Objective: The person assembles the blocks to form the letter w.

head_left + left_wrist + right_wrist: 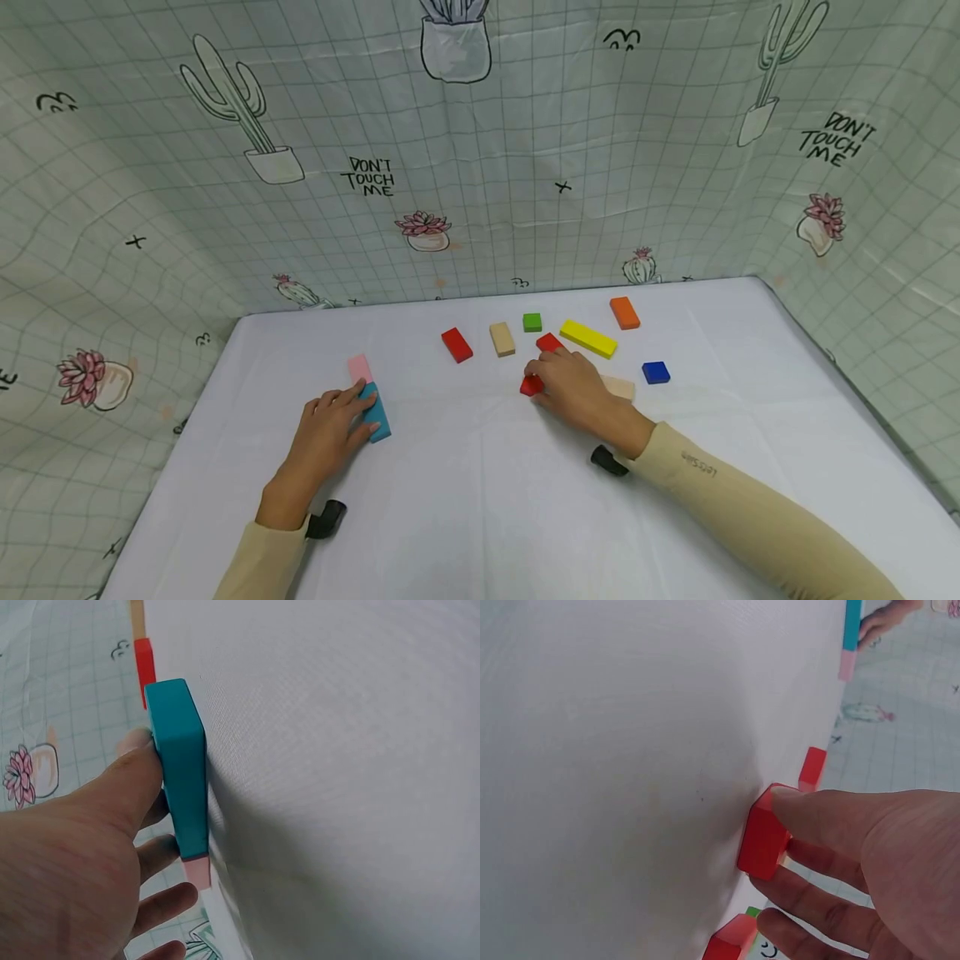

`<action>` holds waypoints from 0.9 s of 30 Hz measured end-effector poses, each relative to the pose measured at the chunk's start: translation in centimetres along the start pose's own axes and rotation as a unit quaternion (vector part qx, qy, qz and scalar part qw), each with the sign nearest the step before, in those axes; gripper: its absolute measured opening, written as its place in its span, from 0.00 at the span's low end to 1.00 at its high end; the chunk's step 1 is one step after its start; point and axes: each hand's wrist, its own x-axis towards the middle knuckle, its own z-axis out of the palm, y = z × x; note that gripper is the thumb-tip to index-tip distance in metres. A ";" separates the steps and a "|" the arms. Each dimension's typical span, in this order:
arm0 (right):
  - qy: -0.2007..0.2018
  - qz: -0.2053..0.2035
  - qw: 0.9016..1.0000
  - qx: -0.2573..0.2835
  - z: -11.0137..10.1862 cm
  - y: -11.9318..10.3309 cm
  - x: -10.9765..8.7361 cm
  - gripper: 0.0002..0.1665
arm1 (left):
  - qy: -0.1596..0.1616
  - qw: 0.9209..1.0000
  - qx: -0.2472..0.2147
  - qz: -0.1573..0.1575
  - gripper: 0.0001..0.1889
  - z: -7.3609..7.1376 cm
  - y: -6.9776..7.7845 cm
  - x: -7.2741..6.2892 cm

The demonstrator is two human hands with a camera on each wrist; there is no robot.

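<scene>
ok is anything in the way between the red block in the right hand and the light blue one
Nothing visible: bare white table separates the red block in the right hand from the light blue block. Another red block lies farther back, off the straight path.

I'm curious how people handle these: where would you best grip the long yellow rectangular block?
Probably its middle, from above, pinching the long sides: the long yellow rectangular block lies flat and narrow, its top uncovered, with a partly hidden red block near its left end.

Beige sleeves (750, 518), black wrist cameras (327, 520)
</scene>
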 end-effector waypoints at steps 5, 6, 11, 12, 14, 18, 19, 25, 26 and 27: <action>0.002 0.003 1.000 -0.005 0.1 -0.4 0.0 0.20 | 0.004 1.000 0.001 0.005 0.25 0.1 -0.1 -0.1; 0.002 0.002 1.000 -0.004 0.1 -0.6 -0.1 0.20 | 0.004 1.000 0.000 0.006 0.25 0.1 -0.1 -0.1; 0.013 -0.008 1.000 0.009 0.1 -1.5 -0.3 0.18 | 0.004 1.000 0.002 0.009 0.25 0.1 -0.2 -0.1; 0.018 -0.014 1.000 0.009 0.1 -1.7 -0.3 0.18 | 0.003 1.000 0.002 0.009 0.25 0.1 -0.2 -0.1; 0.028 -0.028 0.999 0.012 0.0 -2.3 -0.4 0.17 | 0.004 1.000 0.003 0.010 0.25 0.1 -0.2 -0.1; 0.039 -0.058 0.997 0.014 0.2 -3.7 -0.6 0.17 | 0.006 1.000 0.000 0.010 0.25 -0.1 -0.1 0.0; 0.040 -0.065 0.997 0.016 0.3 -4.0 -0.6 0.17 | 0.006 1.000 -0.001 0.010 0.25 -0.1 -0.1 0.0; 0.038 -0.102 0.994 0.028 0.7 -6.5 -0.3 0.16 | 0.001 1.000 -0.001 0.004 0.25 -0.1 -0.1 0.1; 0.036 -0.107 0.993 0.030 0.8 -6.9 -0.2 0.16 | 0.000 1.000 -0.001 0.003 0.25 -0.1 -0.1 0.1; 0.033 -0.112 0.993 0.031 0.9 -7.4 -0.1 0.16 | -0.001 1.000 -0.002 0.002 0.25 -0.1 -0.1 0.1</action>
